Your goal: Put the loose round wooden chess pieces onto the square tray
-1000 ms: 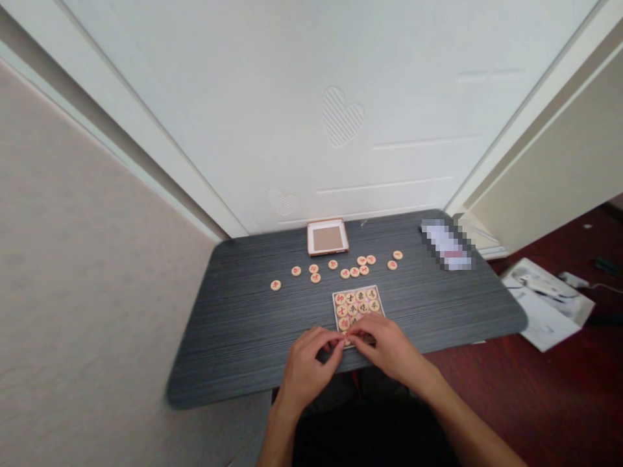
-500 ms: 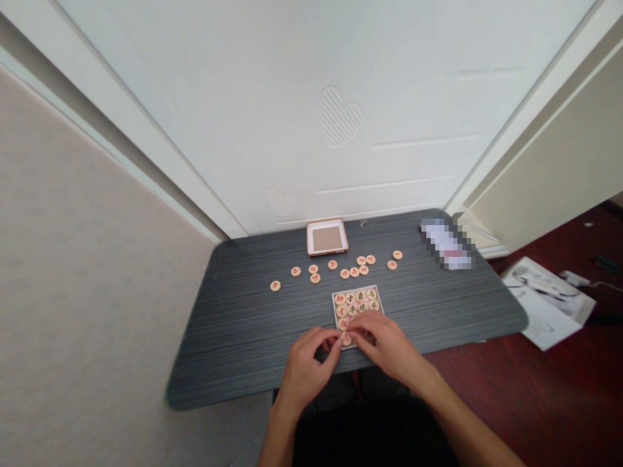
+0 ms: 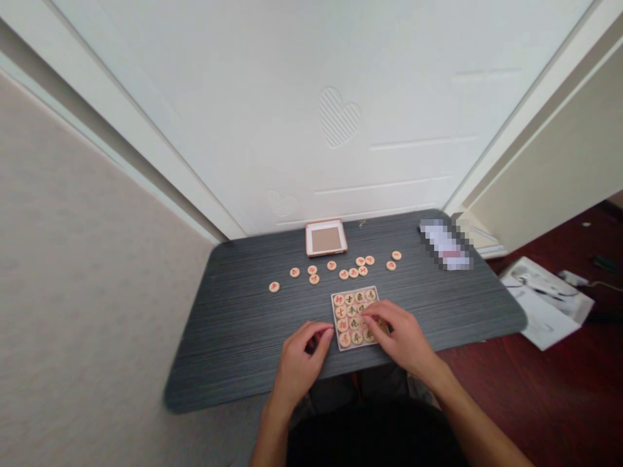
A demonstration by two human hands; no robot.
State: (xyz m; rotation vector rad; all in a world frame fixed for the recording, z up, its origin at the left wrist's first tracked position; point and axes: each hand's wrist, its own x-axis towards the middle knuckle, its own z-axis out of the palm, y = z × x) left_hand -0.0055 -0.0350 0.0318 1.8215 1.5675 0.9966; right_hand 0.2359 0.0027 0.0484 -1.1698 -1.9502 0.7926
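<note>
A shallow box tray [image 3: 335, 342] holds rows of round Chinese chess pieces, red-marked ones down its left column and mostly black-marked ones beside them. My right hand [image 3: 400, 334] lies over the tray's right part, thumb and fingertips drawn together at a piece in the middle rows. Whether it grips that piece is hidden, and the hand covers several others. Just left of the tray, my left hand [image 3: 302, 355] has thumb and forefinger tips together, with nothing visible in them. Beyond the tray, several red-marked chess pieces [image 3: 353, 273] lie loose on the dark table [image 3: 243, 331].
A box lid [image 3: 326, 240] lies inner side up at the table's back edge, against the white door panel [image 3: 389, 84]. A pixelated flat object [image 3: 445, 245] sits at the back right. On the red floor to the right is an open white box [image 3: 548, 301].
My left hand has drawn back left from the lower-left piece. My right hand has shifted up and right, uncovering lower-row pieces. The loose pieces and lid have stayed put.
</note>
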